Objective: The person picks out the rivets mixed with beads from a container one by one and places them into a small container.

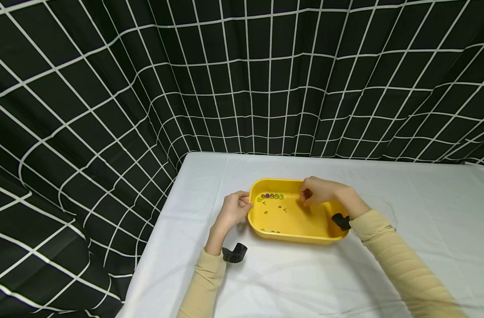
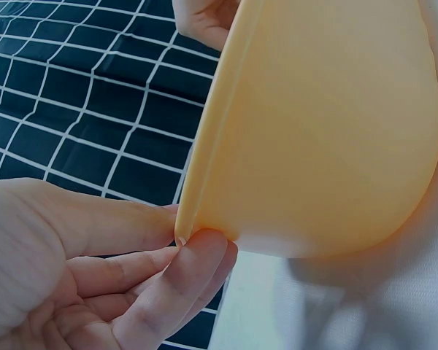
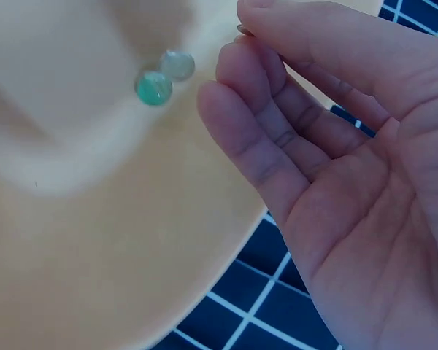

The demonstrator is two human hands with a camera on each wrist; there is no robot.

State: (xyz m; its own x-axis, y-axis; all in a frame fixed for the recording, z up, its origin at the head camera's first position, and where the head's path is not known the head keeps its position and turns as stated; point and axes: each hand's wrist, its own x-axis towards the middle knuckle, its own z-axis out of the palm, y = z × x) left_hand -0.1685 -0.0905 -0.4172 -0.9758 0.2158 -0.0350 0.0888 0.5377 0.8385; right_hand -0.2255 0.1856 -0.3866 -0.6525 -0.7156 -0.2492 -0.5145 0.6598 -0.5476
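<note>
A yellow plastic tub (image 1: 297, 238) stands on the white-covered table. My left hand (image 1: 233, 211) pinches its left rim between thumb and fingers, as the left wrist view shows at the tub's edge (image 2: 197, 168). Over the inside, near the far wall, is my right hand (image 1: 323, 191). Its thumb and fingertips pinch a thumbtack (image 3: 244, 30), of which only a small edge shows. Several brass thumbtacks (image 1: 285, 210) lie scattered on the tub floor. Several coloured glass marbles (image 1: 271, 196) line the far left wall. In the right wrist view are a green marble (image 3: 154, 88) and a clear marble (image 3: 178, 65).
More marbles (image 1: 273, 232) lie by the near wall, partly hidden behind the rim. White cloth (image 1: 425, 212) covers the table around the tub. A black curtain with a white grid (image 1: 258, 79) hangs behind and to the left. Each wrist wears a black mount (image 1: 235, 253).
</note>
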